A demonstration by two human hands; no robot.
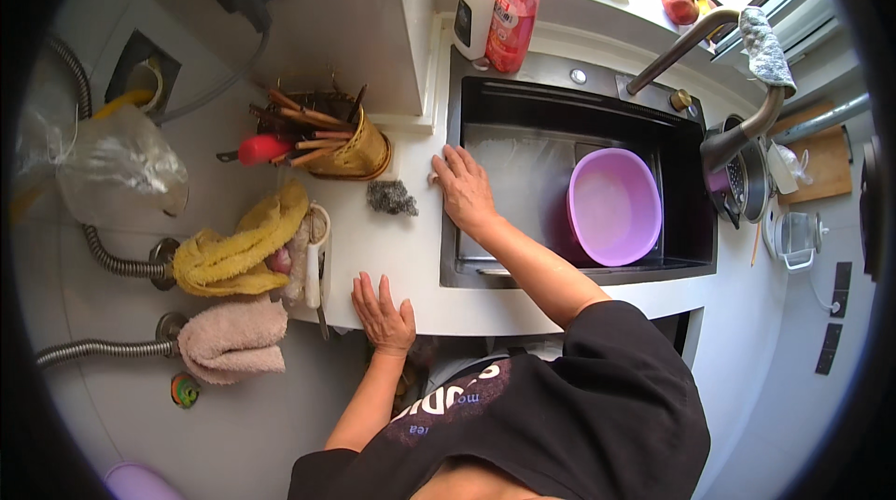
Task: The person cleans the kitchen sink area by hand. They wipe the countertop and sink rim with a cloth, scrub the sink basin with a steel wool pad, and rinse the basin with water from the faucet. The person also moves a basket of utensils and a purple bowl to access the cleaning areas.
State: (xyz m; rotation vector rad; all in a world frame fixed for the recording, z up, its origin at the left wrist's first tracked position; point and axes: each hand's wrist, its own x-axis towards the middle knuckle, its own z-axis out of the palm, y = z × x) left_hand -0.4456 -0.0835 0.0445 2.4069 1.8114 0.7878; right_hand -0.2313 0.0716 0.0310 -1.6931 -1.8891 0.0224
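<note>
My left hand [383, 316] lies palm down at the front edge of the white countertop [378, 248], fingers apart, with nothing in it. My right hand [463, 190] rests across the left rim of the dark sink [449, 255], its fingertips reaching onto the counter. No held object shows in it, though its palm is hidden. A grey steel wool scrubber [392, 197] lies on the counter left of my right hand, apart from it. Inside the sink, toward its right, stands a purple plastic basin [616, 206] with a pale inside; whether it holds water I cannot tell.
Left of the hands are a woven holder [360, 150] of wooden utensils, a yellow towel [238, 248] and a pink towel [234, 342]. A pink soap bottle [514, 17] and a white bottle [476, 3] stand behind the sink. The faucet [682, 52] arches over its right side.
</note>
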